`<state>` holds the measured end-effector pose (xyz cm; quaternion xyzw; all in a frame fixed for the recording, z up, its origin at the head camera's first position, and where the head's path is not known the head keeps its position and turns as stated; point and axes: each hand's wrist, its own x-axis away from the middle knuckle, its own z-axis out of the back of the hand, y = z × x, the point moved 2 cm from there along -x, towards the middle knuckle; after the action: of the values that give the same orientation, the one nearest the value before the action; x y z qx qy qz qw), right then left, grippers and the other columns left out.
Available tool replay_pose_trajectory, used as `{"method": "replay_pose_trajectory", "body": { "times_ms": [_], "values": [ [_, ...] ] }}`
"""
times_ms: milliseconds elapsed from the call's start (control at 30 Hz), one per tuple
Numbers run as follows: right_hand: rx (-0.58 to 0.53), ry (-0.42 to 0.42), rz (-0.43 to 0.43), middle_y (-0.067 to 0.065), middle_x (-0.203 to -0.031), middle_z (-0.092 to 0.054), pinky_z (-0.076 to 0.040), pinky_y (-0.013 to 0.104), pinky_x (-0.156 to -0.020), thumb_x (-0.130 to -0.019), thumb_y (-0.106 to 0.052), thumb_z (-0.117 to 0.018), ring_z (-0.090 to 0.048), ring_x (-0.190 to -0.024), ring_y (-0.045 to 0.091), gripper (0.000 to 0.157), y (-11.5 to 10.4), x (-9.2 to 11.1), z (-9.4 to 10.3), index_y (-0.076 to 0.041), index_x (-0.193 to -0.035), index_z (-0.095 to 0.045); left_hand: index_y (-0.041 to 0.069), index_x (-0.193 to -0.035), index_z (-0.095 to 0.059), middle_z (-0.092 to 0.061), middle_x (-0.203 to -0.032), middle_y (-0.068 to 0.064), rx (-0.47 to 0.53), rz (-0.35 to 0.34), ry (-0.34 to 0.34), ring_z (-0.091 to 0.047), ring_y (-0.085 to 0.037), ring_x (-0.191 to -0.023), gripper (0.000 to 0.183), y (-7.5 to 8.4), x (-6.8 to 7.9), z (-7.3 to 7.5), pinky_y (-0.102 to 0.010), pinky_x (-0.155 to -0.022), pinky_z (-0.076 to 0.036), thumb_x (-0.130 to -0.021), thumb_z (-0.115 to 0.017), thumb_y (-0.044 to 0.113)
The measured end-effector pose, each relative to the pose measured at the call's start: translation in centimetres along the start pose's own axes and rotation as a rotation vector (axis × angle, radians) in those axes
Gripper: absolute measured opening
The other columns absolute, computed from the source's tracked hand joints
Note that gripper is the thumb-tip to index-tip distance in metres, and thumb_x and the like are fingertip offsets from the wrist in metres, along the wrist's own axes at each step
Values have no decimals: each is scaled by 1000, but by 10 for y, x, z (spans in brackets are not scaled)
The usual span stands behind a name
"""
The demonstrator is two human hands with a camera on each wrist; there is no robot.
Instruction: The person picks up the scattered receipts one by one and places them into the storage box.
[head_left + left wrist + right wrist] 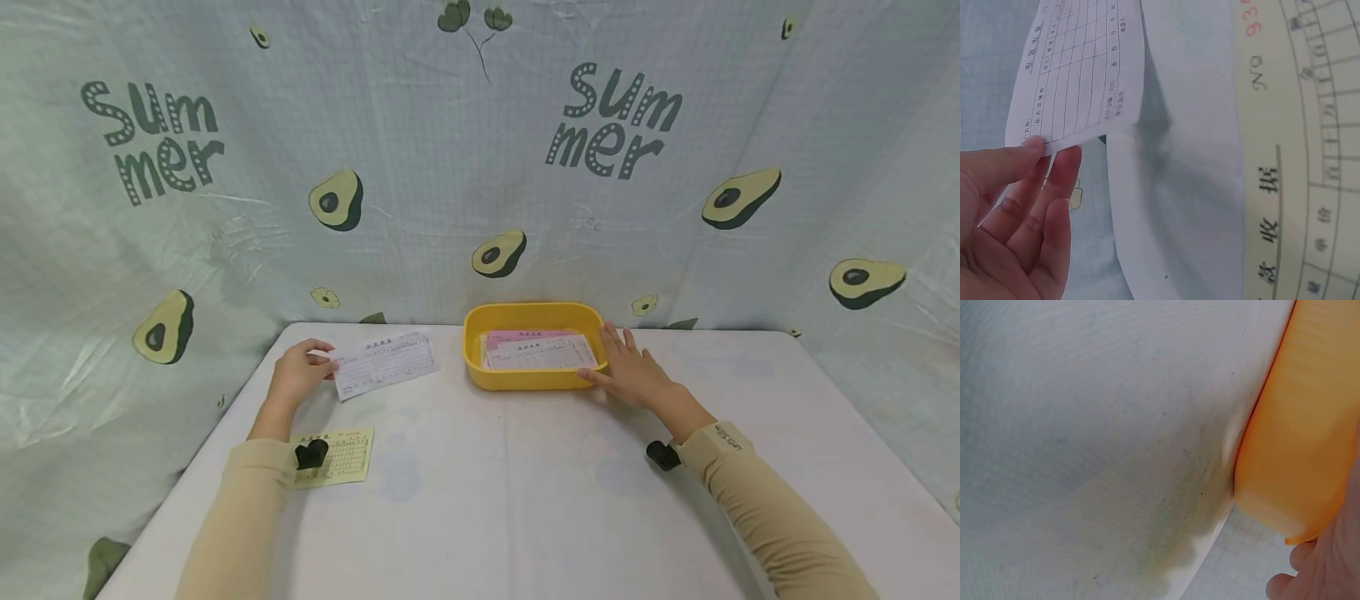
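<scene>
At the table's left, my left hand (295, 373) pinches a white receipt sheet (387, 367) by its left corner, thumb above and fingers beneath. In the left wrist view the printed receipt (1079, 69) slants up from the fingertips. A yellow receipt (349, 457) lies nearer, partly covered by the left sleeve and wrist camera. My right hand (637, 375) rests against the right end of a yellow plastic basket (525, 382), fingers extended and thumb over the front rim. Inside it, a white receipt (542, 354) lies over a pink one (510, 336), with a pale yellow edge showing.
A white cloth covers the table (465, 500). Behind it hangs a pale curtain (420, 167) printed with avocados and lettering, close to the basket's back. Black wrist cameras sit at the left cuff (247, 467) and right cuff (712, 450).
</scene>
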<state>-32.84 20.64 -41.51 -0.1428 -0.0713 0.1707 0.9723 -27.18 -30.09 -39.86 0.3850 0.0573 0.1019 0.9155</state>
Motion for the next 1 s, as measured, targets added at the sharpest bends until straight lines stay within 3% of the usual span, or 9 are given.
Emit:
{"method": "replay_pose_trajectory", "body": {
  "times_ms": [267,467,700,1000],
  "values": [
    [11,7,10,26,-168,4,-9,70,-117,-101,-66,-48,3,-152,50,106,0,0,0,8,-160,0,-11,-131,-56,-69,-103,-25,141,-54,6,-74,-29,-79,35,9,2,4,-25,-67,-58,-100,-65,1],
    [7,3,9,25,-168,5,-9,70,-117,-101,-65,-48,4,-152,50,106,0,0,0,8,-160,0,-9,-135,-55,-68,-106,-22,239,-72,-3,-72,-11,-72,38,16,5,6,-22,-71,-59,-100,-65,2],
    [8,0,7,25,-168,5,-9,70,-117,-101,-66,-47,3,-152,50,106,0,1,-1,8,-160,1,-9,-138,-54,-69,-105,-16,349,-95,-22,-71,-6,-74,41,24,7,7,-20,-74,-58,-100,-64,1],
    [6,-5,3,25,-168,6,-9,70,-117,-100,-66,-47,4,-152,50,107,0,0,-2,8,-160,1,-11,-140,-50,-65,-86,9,442,-71,8,-67,0,-70,43,32,9,12,-17,-73,-57,-102,-62,3]
  ]
}}
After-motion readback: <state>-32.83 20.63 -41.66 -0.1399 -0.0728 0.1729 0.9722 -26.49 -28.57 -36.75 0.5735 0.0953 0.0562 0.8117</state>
